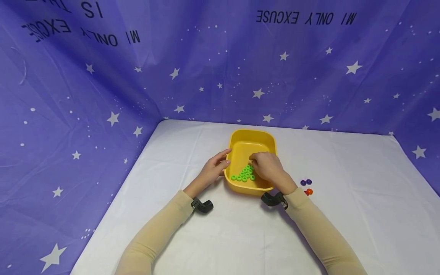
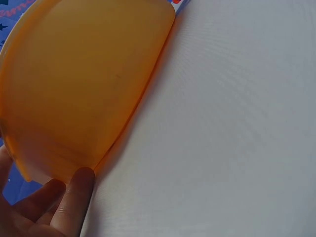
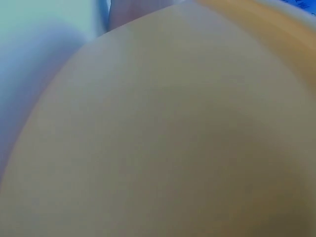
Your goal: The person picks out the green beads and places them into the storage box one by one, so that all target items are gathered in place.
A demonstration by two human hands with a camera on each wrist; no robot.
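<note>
A yellow rectangular tray (image 1: 252,134) stands on the white table. Inside it, several small green rings (image 1: 245,174) lie flat in a loose cluster toward the near left. Against the tray's left side rests my left hand (image 1: 214,167), its fingers extended. The left wrist view shows fingertips (image 2: 81,178) touching the outside of the tray wall. My right hand (image 1: 269,166) reaches over the right rim, with bent fingers low beside the green rings. Its fingertips are partly hidden, so whether they pinch a ring cannot be told. Mostly the tray's blurred outer wall (image 3: 148,123) fills the right wrist view.
Two purple rings (image 1: 306,182) lie on the table right of the tray. Closer to me are an orange piece (image 1: 309,191) and a red piece (image 1: 306,193), beside the right wrist. Purple star-printed cloth (image 1: 206,76) hangs behind and along the sides.
</note>
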